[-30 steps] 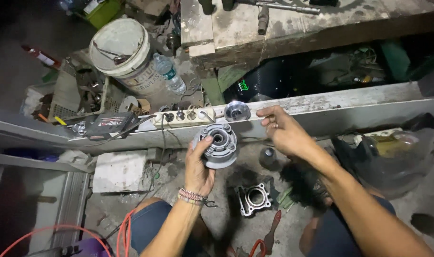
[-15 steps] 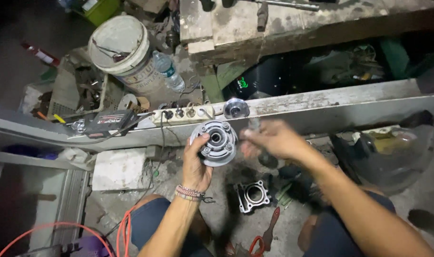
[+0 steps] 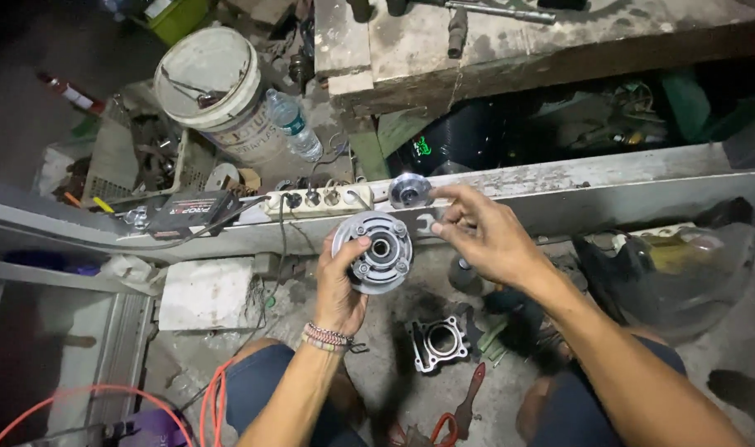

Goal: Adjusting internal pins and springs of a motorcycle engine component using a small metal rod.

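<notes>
My left hand (image 3: 338,281) grips a round grey metal hub part (image 3: 372,252) with a central bore and bolts on its face, held upright over the floor. My right hand (image 3: 483,234) is just right of it, fingers pinched close to the part's right edge, near a wrench head (image 3: 422,224); whether it holds something small I cannot tell. A small shiny round metal piece (image 3: 410,190) rests on the grey beam (image 3: 609,178) just above my right fingers.
A metal engine cylinder block (image 3: 438,341) lies on the floor between my knees. A white power strip (image 3: 315,201), a black box (image 3: 191,211), a white bucket (image 3: 212,83), a plastic bottle (image 3: 293,124) and red-handled pliers (image 3: 468,397) lie around.
My right hand swung from the beam down toward the hub, then came back up beside its right edge. The left hand kept holding the hub nearly still.
</notes>
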